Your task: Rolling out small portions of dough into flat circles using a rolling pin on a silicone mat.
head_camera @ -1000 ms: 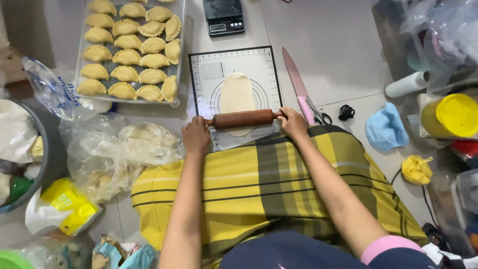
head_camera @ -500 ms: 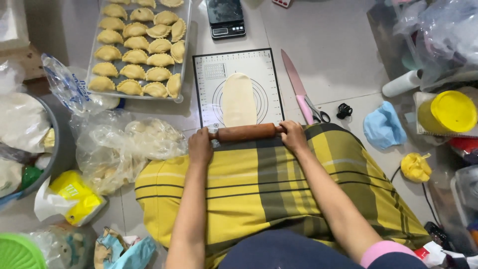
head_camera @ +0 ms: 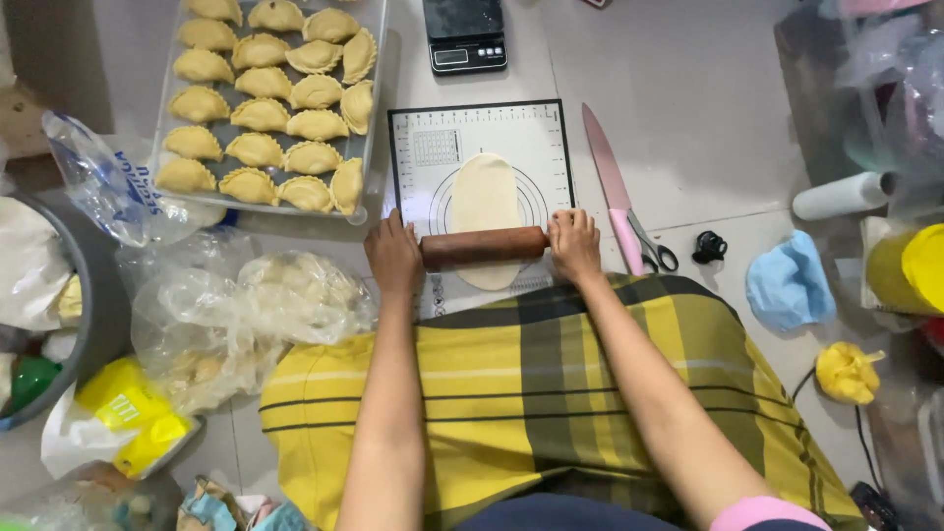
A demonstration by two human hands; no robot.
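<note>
A brown wooden rolling pin [head_camera: 484, 247] lies across the near end of an oval sheet of pale dough [head_camera: 484, 197]. The dough rests on a white baking mat [head_camera: 413, 182] with printed circles. My left hand [head_camera: 393, 254] grips the pin's left end and my right hand [head_camera: 575, 243] grips its right end. Both forearms reach out over a yellow and grey checked cloth [head_camera: 511, 393] covering my lap.
A tray [head_camera: 369, 147] of folded pastries stands at the back left, a small black scale [head_camera: 465, 39] behind the mat. A pink knife [head_camera: 610, 182] and scissors [head_camera: 654, 251] lie right of the mat. Plastic bags [head_camera: 246, 315], a grey bowl [head_camera: 88, 324], a blue cloth [head_camera: 787, 285] and a yellow container [head_camera: 910, 270] surround me.
The rolling pin sits at the near end of the dough as before. The view has shifted, with the mat and tray lower in the picture.
</note>
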